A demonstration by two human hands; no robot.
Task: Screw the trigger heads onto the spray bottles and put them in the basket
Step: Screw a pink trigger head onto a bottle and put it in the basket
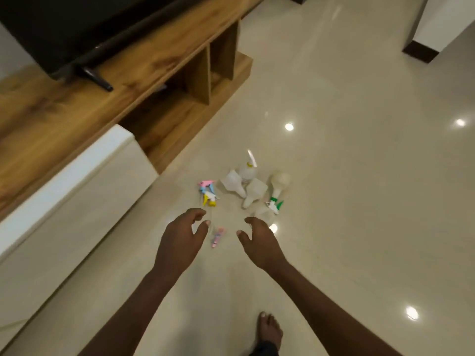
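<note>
I judge the spray bottles light, hollow and smooth, likely to roll on the glossy floor, so I'd take each around its narrow neck. They are whitish plastic, lying clustered ahead of both hands; one already wears a green trigger. Loose trigger heads, pink, blue and yellow, lie just left of them, another pink one nearer. My left hand and right hand hover spread, each grip wide, holding nothing. No basket shows.

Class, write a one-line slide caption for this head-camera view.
Two open bare hands, left and right, reach toward white plastic spray bottles and loose coloured trigger heads on glossy floor.
</note>
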